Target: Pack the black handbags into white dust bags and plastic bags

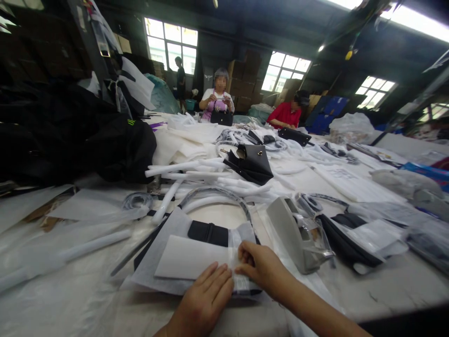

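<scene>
A black handbag (252, 291) lies flat on the table in front of me, mostly covered by thin white wrapping paper (149, 271). Its wrapped handle (242, 202) arches away from me, and a black strap tab (207, 233) shows above a white card (189, 257). My left hand (208, 297) rests flat on the near edge of the card and paper, fingers stretched out. Over the bag's right side, my right hand (257, 267) has curled fingers and thumb closed at a translucent strip (235, 241). What they pinch is hidden.
Right of the bag stands a grey tape dispenser (293, 234); beyond it lies another black bag (351, 241) with plastic. White foam tubes (196, 166) and an open black bag (253, 161) lie farther back. Black material (70, 135) is heaped at left. Two people sit across the table.
</scene>
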Motion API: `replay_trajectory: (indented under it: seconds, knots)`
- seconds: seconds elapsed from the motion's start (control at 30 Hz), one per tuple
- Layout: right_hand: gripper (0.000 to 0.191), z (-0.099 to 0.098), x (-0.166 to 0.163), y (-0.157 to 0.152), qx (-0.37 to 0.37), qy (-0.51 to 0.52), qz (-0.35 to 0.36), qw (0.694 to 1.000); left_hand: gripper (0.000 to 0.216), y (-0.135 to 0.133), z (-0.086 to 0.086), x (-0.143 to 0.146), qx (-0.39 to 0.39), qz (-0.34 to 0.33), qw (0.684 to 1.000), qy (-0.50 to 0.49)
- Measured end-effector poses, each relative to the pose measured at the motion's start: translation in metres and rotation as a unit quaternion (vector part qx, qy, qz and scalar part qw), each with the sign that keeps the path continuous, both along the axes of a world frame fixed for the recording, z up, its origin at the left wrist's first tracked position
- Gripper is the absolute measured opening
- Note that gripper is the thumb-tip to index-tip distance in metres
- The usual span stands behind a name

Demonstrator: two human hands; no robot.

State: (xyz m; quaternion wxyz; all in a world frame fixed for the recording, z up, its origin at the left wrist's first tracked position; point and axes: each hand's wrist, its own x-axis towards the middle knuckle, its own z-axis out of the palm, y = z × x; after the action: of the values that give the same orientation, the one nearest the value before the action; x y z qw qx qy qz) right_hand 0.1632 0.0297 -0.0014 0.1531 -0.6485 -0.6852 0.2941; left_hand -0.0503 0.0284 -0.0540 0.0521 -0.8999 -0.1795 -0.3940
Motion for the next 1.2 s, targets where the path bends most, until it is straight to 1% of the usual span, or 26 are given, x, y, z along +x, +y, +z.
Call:
replay_trajectory:
  seconds: [0.13,0.2,0.33,0.43,0.5,0.53,0.6,0.63,0.67,0.73,0.77,0.83,0.9,0.97,1.03,1.1,1.2]
  knots:
    - [0.027,-0.001,0.004,0.007,-0.009,0.026,0.001,1.0,0.039,-0.001,-0.003,-0.001,0.012,0.014,0.999,0.047]
    - [0.029,0.0,0.006,0.009,-0.007,0.028,0.006,1.0,0.038,-0.002,-0.004,-0.001,0.022,0.022,0.998,0.051]
    - [0.026,-0.003,0.004,0.012,0.013,0.026,0.007,1.0,0.036,-0.002,-0.008,-0.001,0.045,0.024,0.997,0.063]
    - [0.025,-0.004,0.0,0.008,0.046,0.026,0.003,0.999,0.042,0.003,-0.018,-0.001,0.086,0.01,0.994,0.069]
    - [0.021,0.001,0.004,0.0,0.079,0.029,-0.005,0.996,0.045,0.008,-0.027,-0.002,0.108,0.003,0.992,0.057]
    - [0.016,0.006,0.011,-0.006,0.099,0.031,-0.014,0.994,0.046,0.01,-0.032,-0.002,0.116,0.001,0.992,0.053]
    - [0.006,0.019,0.035,-0.02,0.148,0.03,-0.062,0.986,0.047,0.014,-0.038,-0.002,0.115,0.001,0.992,0.061]
    - [0.011,0.025,0.053,-0.027,0.174,0.028,-0.101,0.979,0.048,0.014,-0.04,-0.003,0.107,0.003,0.992,0.065]
    - [0.02,0.032,0.074,-0.033,0.199,0.023,-0.152,0.968,0.048,0.015,-0.041,-0.003,0.099,0.004,0.993,0.069]
    - [0.035,0.04,0.117,-0.043,0.221,0.016,-0.248,0.943,0.05,0.015,-0.041,-0.002,0.089,0.005,0.995,0.053]
    - [0.039,0.041,0.137,-0.045,0.214,0.017,-0.28,0.936,0.051,0.015,-0.041,-0.001,0.093,0.001,0.995,0.044]
    - [0.042,0.039,0.167,-0.047,0.177,0.028,-0.314,0.932,0.051,0.015,-0.041,0.001,0.104,-0.006,0.994,0.032]
    - [0.042,0.032,0.183,-0.045,0.136,0.05,-0.326,0.934,0.051,0.015,-0.041,0.003,0.102,0.001,0.995,0.008]
    - [0.044,0.025,0.186,-0.041,0.106,0.077,-0.335,0.933,0.05,0.016,-0.041,0.004,0.104,0.001,0.995,0.002]
    - [0.047,0.022,0.184,-0.037,0.084,0.107,-0.347,0.928,0.051,0.016,-0.04,0.003,0.109,0.0,0.994,0.02]
    - [0.048,0.021,0.182,-0.033,0.058,0.14,-0.358,0.921,0.051,0.017,-0.038,0.002,0.119,-0.004,0.992,0.037]
    - [0.043,0.021,0.181,-0.025,0.007,0.19,-0.371,0.909,0.051,0.016,-0.037,0.001,0.122,-0.002,0.992,0.027]
